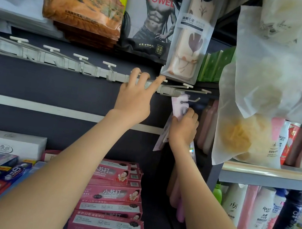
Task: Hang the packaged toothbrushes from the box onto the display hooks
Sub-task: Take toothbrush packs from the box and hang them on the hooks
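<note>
A pink-and-lilac packaged toothbrush (178,106) hangs nearly upright, its hang slot against the grey display hook (193,100) at the rail's (101,73) right end; whether it is threaded is unclear.

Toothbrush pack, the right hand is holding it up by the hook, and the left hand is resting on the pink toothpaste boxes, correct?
No. In the head view the left hand rests on the hook rail instead. The right hand does hold the toothbrush pack by the hook.
</note>
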Tool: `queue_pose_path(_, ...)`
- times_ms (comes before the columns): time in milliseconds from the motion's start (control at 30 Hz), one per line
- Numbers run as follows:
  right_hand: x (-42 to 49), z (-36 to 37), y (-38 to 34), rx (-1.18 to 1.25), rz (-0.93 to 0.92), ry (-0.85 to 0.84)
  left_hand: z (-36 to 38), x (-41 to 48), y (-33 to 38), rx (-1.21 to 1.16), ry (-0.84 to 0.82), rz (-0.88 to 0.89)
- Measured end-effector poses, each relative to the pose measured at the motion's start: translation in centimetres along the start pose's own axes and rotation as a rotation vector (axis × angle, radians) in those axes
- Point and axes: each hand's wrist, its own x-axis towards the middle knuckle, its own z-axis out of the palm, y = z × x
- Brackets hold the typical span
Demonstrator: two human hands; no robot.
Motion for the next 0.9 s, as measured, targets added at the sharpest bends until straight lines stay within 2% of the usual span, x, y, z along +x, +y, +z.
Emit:
queue_pose_path(300,2.2,0.0,-1.1,0.002,0.108,-0.001,0.3,-0.1,-0.1,-0.008,0.038,0.011)
queue_pose_path(467,1.8,1.0,-0.8,0.099,0.120,-0.001,0.4,0.0,-0.2,-0.005,0.042,0.012)
queue_pose_path(767,1.5,2.4,-0.5,0.085,0.138,-0.009,0.2,0.1,-0.6,-0.013,0.004,0.075)
queue_pose_path(900,-0.9,1.8,0.1,0.117,0.108,0.006,0.8,-1.6,-1.3,-0.081,0.161,0.109)
